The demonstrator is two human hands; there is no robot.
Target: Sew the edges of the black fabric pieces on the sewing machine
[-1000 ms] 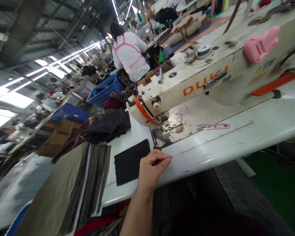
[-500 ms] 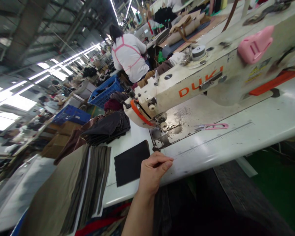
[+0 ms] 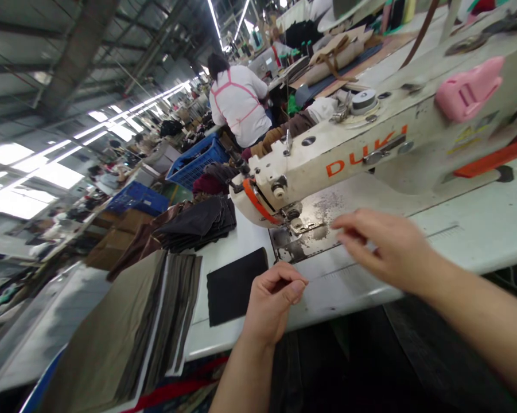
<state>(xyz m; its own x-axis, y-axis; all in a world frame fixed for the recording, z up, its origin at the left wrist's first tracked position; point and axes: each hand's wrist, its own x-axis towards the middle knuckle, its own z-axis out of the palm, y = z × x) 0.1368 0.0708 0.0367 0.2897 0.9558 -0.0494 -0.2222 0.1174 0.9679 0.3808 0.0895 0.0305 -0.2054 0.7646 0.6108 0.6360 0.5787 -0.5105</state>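
My left hand (image 3: pixel 278 301) is closed in a pinch just above the table's front part, beside a dark fabric piece (image 3: pixel 236 287). Whatever its fingertips hold, if anything, is too small to make out. Over the bed of the sewing machine (image 3: pixel 348 158) hovers my right hand (image 3: pixel 381 246), slightly blurred, its thumb and fingers brought together in a ring. Nothing can be made out between them. No cloth shows under the machine's presser foot (image 3: pixel 299 226). The spot where pink thread snips lay is covered by my right hand.
Left of the table lies a stack of olive-brown fabric pieces (image 3: pixel 112 327). Dark folded pieces (image 3: pixel 198 223) sit behind the fabric piece. A pink holder (image 3: pixel 469 89) is on the machine arm. Blue crates (image 3: pixel 198 158) and a person in a white shirt (image 3: pixel 238 103) are beyond.
My right hand has come in from the right, over the place of the pink snips, which no longer show. My left hand keeps its pinch in nearly the same place. The view has shifted slightly.
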